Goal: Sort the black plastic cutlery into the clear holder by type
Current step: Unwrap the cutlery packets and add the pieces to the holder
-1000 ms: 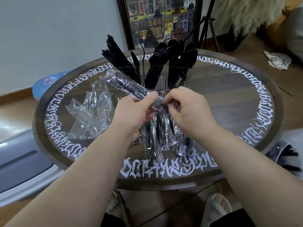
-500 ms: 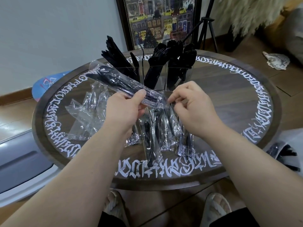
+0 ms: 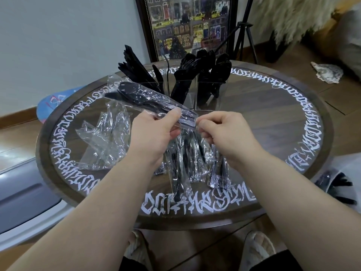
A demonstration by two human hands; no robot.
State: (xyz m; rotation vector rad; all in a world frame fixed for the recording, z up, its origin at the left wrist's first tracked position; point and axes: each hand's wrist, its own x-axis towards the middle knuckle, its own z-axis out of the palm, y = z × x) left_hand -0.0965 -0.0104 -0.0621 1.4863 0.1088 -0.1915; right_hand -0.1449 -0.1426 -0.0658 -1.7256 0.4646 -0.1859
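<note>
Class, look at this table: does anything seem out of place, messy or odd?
Yes. Crumpled empty wrappers lie loose on the table left of the hands. Beyond the table, something crumpled lies on the floor. The cutlery in the holder leans unevenly.

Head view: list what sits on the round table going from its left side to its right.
Empty clear wrappers → left hand gripping the wrapped cutlery pack → right hand pinching the pack's end → bare tabletop up to the white lettering on the round table.
</note>
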